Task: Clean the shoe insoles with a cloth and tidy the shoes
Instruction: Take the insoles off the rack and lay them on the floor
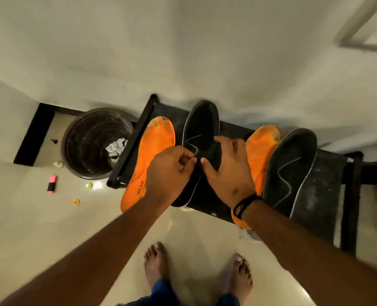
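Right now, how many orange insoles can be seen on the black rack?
2. One orange insole lies at the rack's left end; the other lies right of the hands, between the two black shoes, partly hidden by the right wrist.
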The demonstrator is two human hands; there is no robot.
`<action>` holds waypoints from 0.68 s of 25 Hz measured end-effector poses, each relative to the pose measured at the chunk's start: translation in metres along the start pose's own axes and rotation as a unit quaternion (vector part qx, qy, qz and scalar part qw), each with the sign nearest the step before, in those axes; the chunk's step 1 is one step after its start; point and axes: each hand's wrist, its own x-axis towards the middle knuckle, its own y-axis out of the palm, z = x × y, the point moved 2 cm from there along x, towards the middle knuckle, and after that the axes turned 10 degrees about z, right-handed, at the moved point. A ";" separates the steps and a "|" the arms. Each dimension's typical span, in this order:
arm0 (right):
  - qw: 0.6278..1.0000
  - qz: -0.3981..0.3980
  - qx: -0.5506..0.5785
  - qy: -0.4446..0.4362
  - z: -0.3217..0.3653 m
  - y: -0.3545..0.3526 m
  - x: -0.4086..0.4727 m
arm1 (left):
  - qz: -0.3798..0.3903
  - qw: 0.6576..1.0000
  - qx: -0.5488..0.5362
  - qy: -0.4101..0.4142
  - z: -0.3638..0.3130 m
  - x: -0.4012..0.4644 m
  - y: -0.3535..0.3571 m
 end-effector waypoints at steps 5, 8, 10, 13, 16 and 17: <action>0.996 0.079 -0.049 -0.013 -0.020 0.027 0.045 | 0.069 0.995 0.061 0.049 0.030 0.044 0.021; 0.984 0.088 -0.143 -0.055 -0.027 0.026 0.061 | 0.104 0.988 0.079 0.084 0.035 0.056 0.026; 0.981 0.099 -0.154 -0.067 -0.022 0.019 0.064 | 0.146 0.984 0.060 0.084 0.030 0.067 0.021; 0.986 0.119 -0.107 -0.048 -0.017 0.016 0.063 | 0.206 0.975 0.046 0.063 0.027 0.082 0.016; 0.991 0.118 -0.055 -0.029 -0.013 0.012 0.059 | 0.228 0.972 0.028 0.051 0.027 0.083 0.013; 0.993 0.115 -0.023 -0.015 -0.013 0.011 0.056 | 0.232 0.971 0.021 0.050 0.026 0.079 0.010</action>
